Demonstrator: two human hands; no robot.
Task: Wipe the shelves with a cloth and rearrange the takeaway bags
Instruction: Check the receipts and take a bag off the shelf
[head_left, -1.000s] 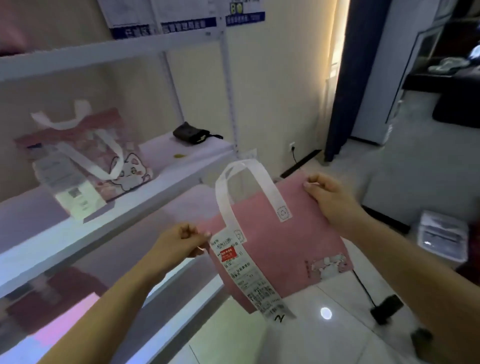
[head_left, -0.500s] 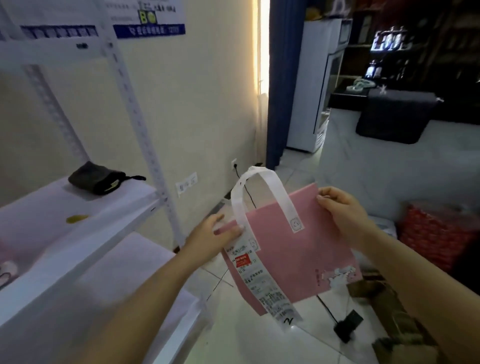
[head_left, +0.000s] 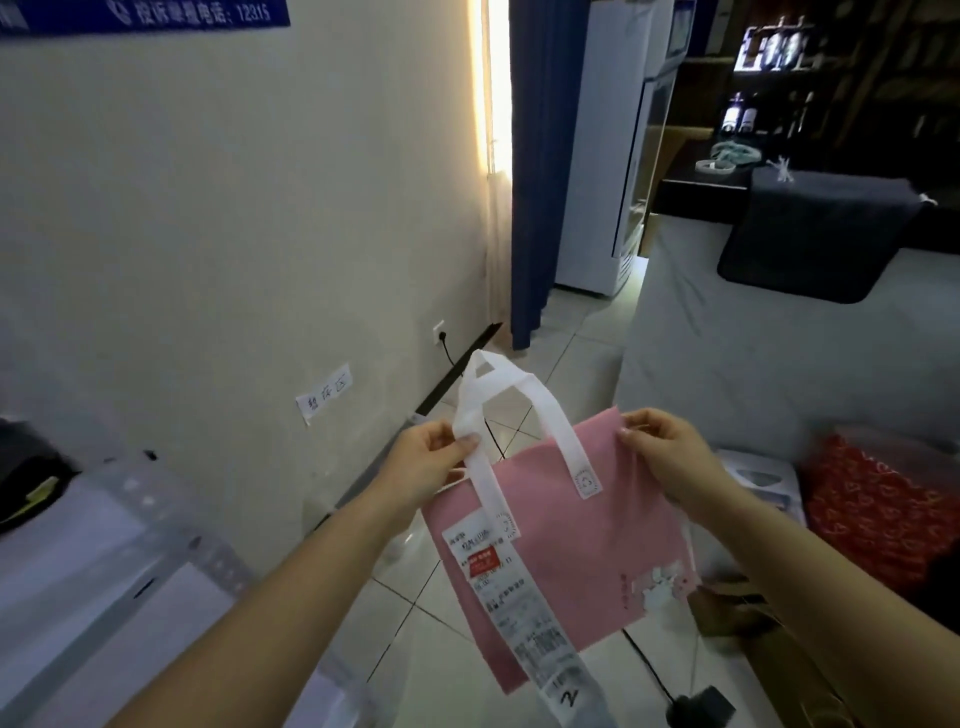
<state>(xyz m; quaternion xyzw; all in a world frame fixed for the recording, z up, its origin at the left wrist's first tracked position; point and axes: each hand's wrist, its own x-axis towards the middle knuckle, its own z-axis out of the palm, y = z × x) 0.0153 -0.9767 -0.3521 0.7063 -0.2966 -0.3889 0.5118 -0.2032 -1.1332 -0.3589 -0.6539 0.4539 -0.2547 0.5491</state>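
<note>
I hold a flat pink takeaway bag (head_left: 566, 525) up in the air in front of me, over the tiled floor. It has white loop handles (head_left: 498, 400) and a long printed receipt (head_left: 524, 618) hanging from its front. My left hand (head_left: 426, 457) pinches the bag's top left corner at the base of a handle. At the top right corner my right hand (head_left: 660, 447) pinches the rim. The white shelf (head_left: 104, 561) lies at the lower left, apart from the bag. No cloth is in view.
A dark pouch (head_left: 26, 467) lies on the shelf at the far left edge. A grey covered counter (head_left: 769, 353) stands to the right, with a red patterned bag (head_left: 883, 509) below it. A black cable and plug (head_left: 696, 706) lie on the floor. A white fridge (head_left: 608, 156) stands behind.
My view has swung right, away from the shelves and the cat-print bag. The pink bag stays held in both hands, and my left hand has shifted up to the handle base.
</note>
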